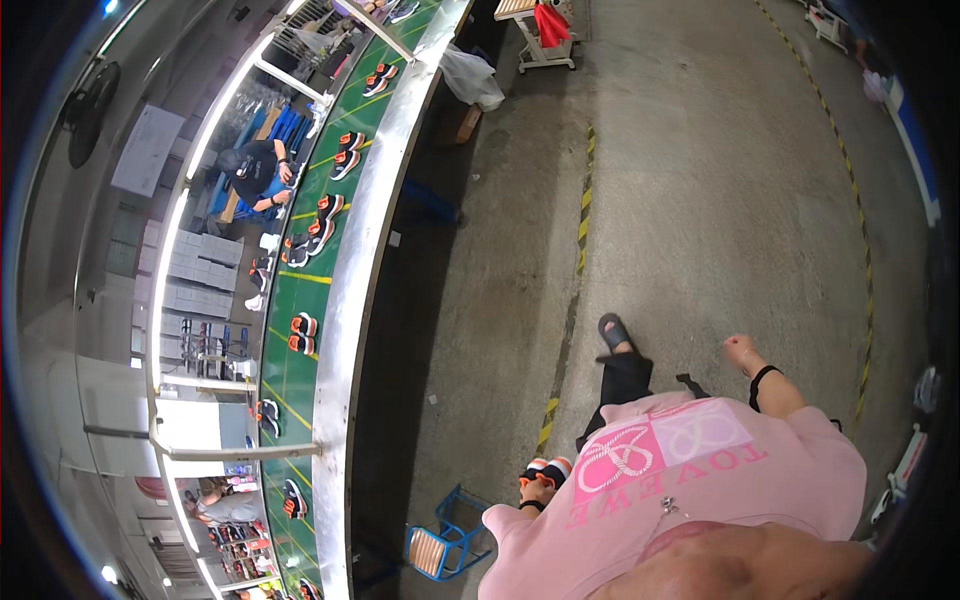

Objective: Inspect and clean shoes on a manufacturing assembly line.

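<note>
At my left side, my left hand [537,490] is closed on a pair of sneakers [546,467], dark with orange linings and white edges. My fingers partly cover the shoes. Out to the right, my right hand [741,352] swings in front of me over the floor, its fingers curled in and nothing visible in them. Both wrists wear black bands. Left of me, a long green conveyor belt [283,375] carries several sneakers of the same dark, orange and white colours, among them a pair [303,333] lying side by side.
A metal ledge [345,330] edges the belt. A blue-framed stool [440,540] stands close on my left. Yellow-black tape [586,200] marks the floor. Across the belt a person [258,172] works. A small table [540,35] with red cloth stands ahead.
</note>
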{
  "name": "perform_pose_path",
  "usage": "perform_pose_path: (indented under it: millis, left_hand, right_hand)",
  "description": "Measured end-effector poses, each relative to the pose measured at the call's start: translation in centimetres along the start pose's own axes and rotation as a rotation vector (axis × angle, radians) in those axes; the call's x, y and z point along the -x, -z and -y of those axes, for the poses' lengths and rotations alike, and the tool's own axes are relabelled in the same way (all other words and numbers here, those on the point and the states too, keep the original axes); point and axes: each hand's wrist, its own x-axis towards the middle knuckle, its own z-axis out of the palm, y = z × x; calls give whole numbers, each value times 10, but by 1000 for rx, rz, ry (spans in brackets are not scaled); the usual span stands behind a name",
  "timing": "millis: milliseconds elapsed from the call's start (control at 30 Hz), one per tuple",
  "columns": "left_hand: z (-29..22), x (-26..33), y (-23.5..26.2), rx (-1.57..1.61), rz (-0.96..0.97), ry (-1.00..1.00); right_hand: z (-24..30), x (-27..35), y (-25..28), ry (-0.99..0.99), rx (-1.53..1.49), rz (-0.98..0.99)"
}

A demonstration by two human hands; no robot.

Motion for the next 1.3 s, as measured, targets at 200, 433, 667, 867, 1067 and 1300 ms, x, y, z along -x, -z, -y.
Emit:
perform_pose_path:
  millis: [200, 433, 667, 867, 1067, 1300]
  left_hand:
    - [-85, -104, 175, 94, -46, 68]
    - [-238, -195, 410, 192, -244, 13]
    - [-417, -273, 575, 172, -495, -233]
    - [-483, -342, 620, 133, -259, -254]
    - [-521, -410, 646, 98, -49, -125]
    - [-567, -519, 765, 207, -16, 20]
  right_hand:
    - [102, -86, -10, -165, -41, -18]
    - [226, -170, -10, -135, 116, 24]
    - [351, -319, 40, -234, 225, 110]
    - [533, -482, 89, -82, 5, 36]
    - [704, -592, 110, -24, 108, 19]
    - [797, -703, 67, -124, 126, 40]
